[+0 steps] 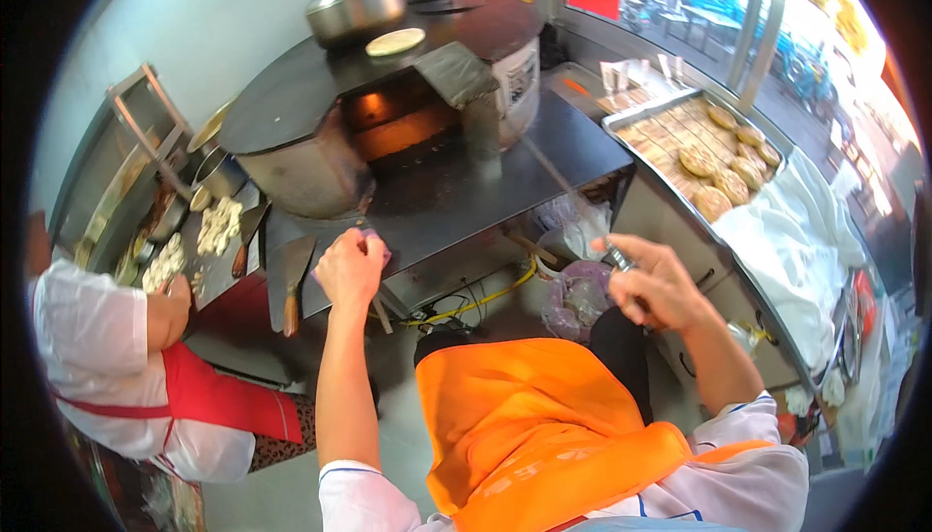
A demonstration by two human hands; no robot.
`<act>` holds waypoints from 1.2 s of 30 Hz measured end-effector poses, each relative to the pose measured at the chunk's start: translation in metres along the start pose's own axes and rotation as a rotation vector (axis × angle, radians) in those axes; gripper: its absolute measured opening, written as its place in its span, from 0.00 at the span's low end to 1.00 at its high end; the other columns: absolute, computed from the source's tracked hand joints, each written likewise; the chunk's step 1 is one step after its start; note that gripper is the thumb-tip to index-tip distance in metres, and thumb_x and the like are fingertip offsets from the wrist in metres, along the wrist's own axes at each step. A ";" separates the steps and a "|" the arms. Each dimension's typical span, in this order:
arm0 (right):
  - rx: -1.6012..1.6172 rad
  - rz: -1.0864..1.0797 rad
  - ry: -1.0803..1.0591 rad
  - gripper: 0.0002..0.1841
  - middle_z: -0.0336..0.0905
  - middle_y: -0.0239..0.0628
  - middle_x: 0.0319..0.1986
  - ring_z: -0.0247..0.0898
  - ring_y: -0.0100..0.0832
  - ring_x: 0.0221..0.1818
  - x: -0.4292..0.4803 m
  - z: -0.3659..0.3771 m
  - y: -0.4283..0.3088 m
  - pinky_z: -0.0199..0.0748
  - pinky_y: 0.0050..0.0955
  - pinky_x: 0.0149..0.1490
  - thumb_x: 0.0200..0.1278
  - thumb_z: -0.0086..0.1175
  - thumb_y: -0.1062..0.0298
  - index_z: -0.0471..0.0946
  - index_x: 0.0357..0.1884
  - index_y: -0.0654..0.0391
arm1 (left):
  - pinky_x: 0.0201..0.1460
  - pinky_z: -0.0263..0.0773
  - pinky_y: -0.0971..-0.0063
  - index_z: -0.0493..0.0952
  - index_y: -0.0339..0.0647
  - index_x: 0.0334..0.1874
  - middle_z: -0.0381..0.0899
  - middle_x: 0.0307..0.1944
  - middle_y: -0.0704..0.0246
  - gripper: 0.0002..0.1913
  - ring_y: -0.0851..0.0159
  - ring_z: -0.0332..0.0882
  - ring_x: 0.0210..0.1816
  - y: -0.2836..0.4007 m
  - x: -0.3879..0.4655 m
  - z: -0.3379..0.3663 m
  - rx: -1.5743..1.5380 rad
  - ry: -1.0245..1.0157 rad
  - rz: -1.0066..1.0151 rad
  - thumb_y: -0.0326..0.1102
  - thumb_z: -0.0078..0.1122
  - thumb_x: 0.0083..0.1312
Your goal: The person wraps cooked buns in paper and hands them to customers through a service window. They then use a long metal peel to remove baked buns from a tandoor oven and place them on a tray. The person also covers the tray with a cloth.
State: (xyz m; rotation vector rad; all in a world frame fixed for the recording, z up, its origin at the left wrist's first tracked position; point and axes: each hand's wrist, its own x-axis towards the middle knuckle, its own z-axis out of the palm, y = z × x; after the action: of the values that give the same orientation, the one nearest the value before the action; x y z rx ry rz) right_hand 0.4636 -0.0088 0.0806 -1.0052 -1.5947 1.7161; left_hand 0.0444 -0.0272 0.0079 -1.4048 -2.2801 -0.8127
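Observation:
My left hand [349, 268] is a fist at the front edge of the dark metal counter [466, 204], closed around what looks like a bunched purple cloth [384, 242]. Over the floor to the right, my right hand [659, 284] grips a small shiny metal object [619, 253]; the fingers hide most of it. Ahead of both hands is a round-topped oven [284, 161], its mouth [400, 124] glowing orange inside. A pale flat round of dough [395, 42] lies on the oven's dark top.
A lidded steel pot [355, 8] stands on the oven. Baked flatbreads [730, 186] lie in a tray [619, 120] at right, beside white cloth [794, 241]. A co-worker's hand [177, 295] is near dough pieces [218, 226] at left. A wooden-handled scraper [291, 306] overhangs the counter edge.

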 end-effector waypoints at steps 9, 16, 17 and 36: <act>-0.305 0.019 -0.127 0.23 0.73 0.29 0.23 0.60 0.15 0.13 0.063 -0.058 -0.144 0.54 0.18 0.16 0.72 0.51 0.65 0.73 0.64 0.66 | 0.38 0.75 0.52 0.80 0.40 0.26 0.84 0.27 0.57 0.15 0.44 0.82 0.32 0.000 -0.001 0.000 -0.064 -0.013 0.003 0.44 0.61 0.64; -0.241 0.000 -0.244 0.16 0.73 0.25 0.26 0.62 0.13 0.17 0.192 -0.005 -0.152 0.56 0.16 0.17 0.75 0.53 0.61 0.75 0.58 0.57 | 0.36 0.75 0.52 0.79 0.40 0.25 0.84 0.26 0.57 0.13 0.45 0.82 0.30 -0.001 -0.002 0.003 -0.108 0.056 0.039 0.42 0.63 0.62; -0.268 -0.027 -0.230 0.15 0.73 0.24 0.27 0.63 0.13 0.17 0.201 0.005 -0.141 0.56 0.16 0.17 0.75 0.53 0.61 0.74 0.57 0.56 | 0.36 0.74 0.51 0.80 0.41 0.25 0.83 0.25 0.57 0.14 0.44 0.82 0.29 -0.001 -0.003 0.002 -0.119 0.059 0.025 0.43 0.63 0.62; -0.080 0.015 -0.117 0.27 0.72 0.30 0.19 0.62 0.15 0.11 0.008 -0.038 -0.068 0.58 0.15 0.18 0.66 0.52 0.74 0.73 0.68 0.65 | 0.34 0.74 0.53 0.75 0.39 0.23 0.83 0.25 0.58 0.14 0.45 0.81 0.28 -0.003 -0.001 0.000 -0.067 0.017 0.052 0.40 0.62 0.61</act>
State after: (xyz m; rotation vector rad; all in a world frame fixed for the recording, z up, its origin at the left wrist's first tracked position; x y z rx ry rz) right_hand 0.4860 0.0265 0.1466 -0.9725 -1.7456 1.7618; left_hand 0.0423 -0.0287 0.0064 -1.4744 -2.2130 -0.8879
